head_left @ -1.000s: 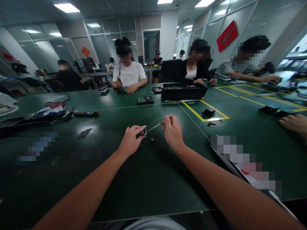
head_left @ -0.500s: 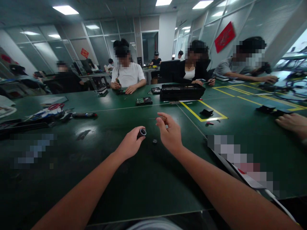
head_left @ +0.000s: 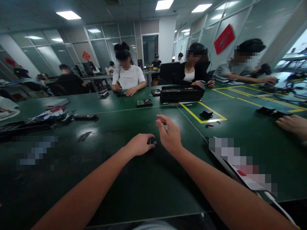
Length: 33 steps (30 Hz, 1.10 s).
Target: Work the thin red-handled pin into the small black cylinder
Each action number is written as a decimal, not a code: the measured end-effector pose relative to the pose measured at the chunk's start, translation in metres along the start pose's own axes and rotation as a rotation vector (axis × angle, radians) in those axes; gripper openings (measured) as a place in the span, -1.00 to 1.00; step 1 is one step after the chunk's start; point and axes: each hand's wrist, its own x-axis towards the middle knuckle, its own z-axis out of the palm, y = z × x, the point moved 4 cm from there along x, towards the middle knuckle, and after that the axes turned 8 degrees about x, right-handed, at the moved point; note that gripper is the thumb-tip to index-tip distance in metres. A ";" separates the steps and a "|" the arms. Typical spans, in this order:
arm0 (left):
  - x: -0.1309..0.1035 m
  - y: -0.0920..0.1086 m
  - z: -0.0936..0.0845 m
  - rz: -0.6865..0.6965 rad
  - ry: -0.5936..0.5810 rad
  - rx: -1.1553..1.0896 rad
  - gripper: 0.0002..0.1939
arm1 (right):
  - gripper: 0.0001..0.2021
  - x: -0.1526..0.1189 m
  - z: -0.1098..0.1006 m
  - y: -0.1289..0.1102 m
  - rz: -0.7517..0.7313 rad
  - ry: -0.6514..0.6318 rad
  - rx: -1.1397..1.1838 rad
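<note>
My left hand [head_left: 140,144] rests low on the green table [head_left: 134,179], palm down. Its fingertips close on a small dark part [head_left: 153,142] that lies on the table; the hand hides most of it. My right hand [head_left: 169,133] hovers just to the right, fingers curled. It pinches a thin screwdriver with a red handle [head_left: 161,121], of which only a little shows between thumb and forefinger. The two hands are a few centimetres apart.
Across the table sit other people, with a black tray [head_left: 181,93], a circuit board [head_left: 144,103] and a small black piece [head_left: 206,114] inside yellow tape. Tools and cables [head_left: 51,113] lie at the left. Another person's hand [head_left: 294,124] rests at the right edge.
My left hand has dropped from holding a small black cylinder up in the air down to the table by the loose part. The right hand has drawn the screwdriver back from the cylinder.
</note>
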 end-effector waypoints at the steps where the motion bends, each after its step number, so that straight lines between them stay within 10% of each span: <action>1: 0.002 0.000 0.001 0.014 -0.012 0.000 -0.63 | -0.69 0.000 0.000 0.001 -0.009 0.002 -0.002; 12: 0.001 -0.017 -0.002 -0.027 0.047 -0.239 -0.75 | -0.68 0.000 -0.001 0.001 -0.024 0.014 -0.020; 18: -0.015 -0.051 -0.026 -0.125 0.183 -0.865 -0.67 | -0.69 0.001 0.000 0.005 -0.015 0.012 -0.026; 24: -0.045 -0.094 -0.043 -0.263 0.359 -1.518 -0.79 | -0.69 0.001 -0.001 0.004 -0.005 0.001 -0.024; 33: -0.120 -0.155 -0.073 -0.561 0.800 -1.590 -0.86 | -0.67 0.000 0.001 0.008 0.035 -0.022 -0.015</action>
